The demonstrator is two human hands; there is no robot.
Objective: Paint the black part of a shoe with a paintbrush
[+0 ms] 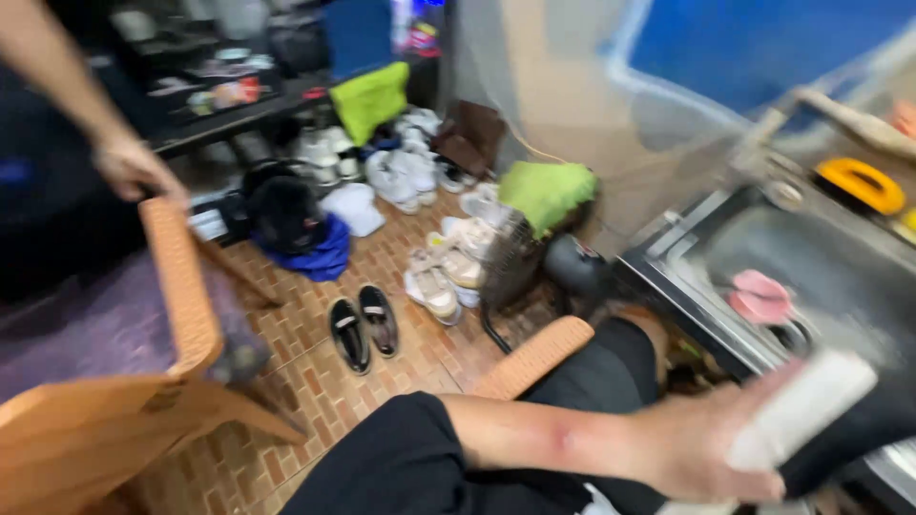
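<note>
Head view, strong motion blur. Right hand (701, 443) is closed around a white, blocky object (801, 410); its kind cannot be told. Just beyond that hand lies a steel sink (687, 253) with a pink item (759, 296) inside. Left hand (134, 167) grips the top edge of an orange plastic chair (181, 286). Between the hands, black sandals (363, 329) on the brick floor (315, 381).

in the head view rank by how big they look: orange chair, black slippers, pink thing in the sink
1. orange chair, though it is nearest the camera
2. black slippers
3. pink thing, blurred, so only roughly smaller
</note>
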